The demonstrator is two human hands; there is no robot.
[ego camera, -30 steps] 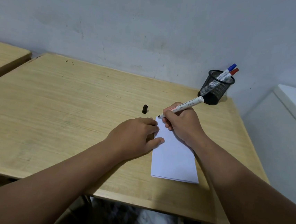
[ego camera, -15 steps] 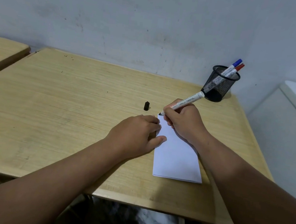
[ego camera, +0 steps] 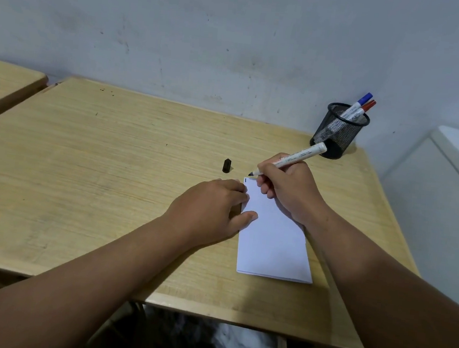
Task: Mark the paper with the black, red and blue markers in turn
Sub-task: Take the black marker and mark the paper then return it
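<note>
Folded white paper sheet (ego camera: 272, 242): flat on pale wooden desk (ego camera: 111, 162). Left hand (ego camera: 213, 208): palm down, pinning its 9 o'clock edge, grasping nothing. Right hand (ego camera: 288, 190): clenched around uncapped black-tipped white marker (ego camera: 288, 160), tip just past the paper's 11 o'clock corner. Loose black cap (ego camera: 226, 165) at 11 o'clock. Black mesh cup (ego camera: 339, 131) at 1 o'clock, containing blue-capped marker (ego camera: 359, 104) and red-capped marker (ego camera: 366, 107).

Uncapped black marker (ego camera: 294, 159) above marked paper (ego camera: 272, 242)

A folded paper (ego camera: 272, 242) is laid on the worktop (ego camera: 97, 166), toward its right front. A marker cap (ego camera: 226, 165) is set just behind and left of the paper's far left corner. A mesh pen holder (ego camera: 339, 129) is placed at the right rear corner, against the wall, with two markers (ego camera: 358, 106) stood in it.
</note>
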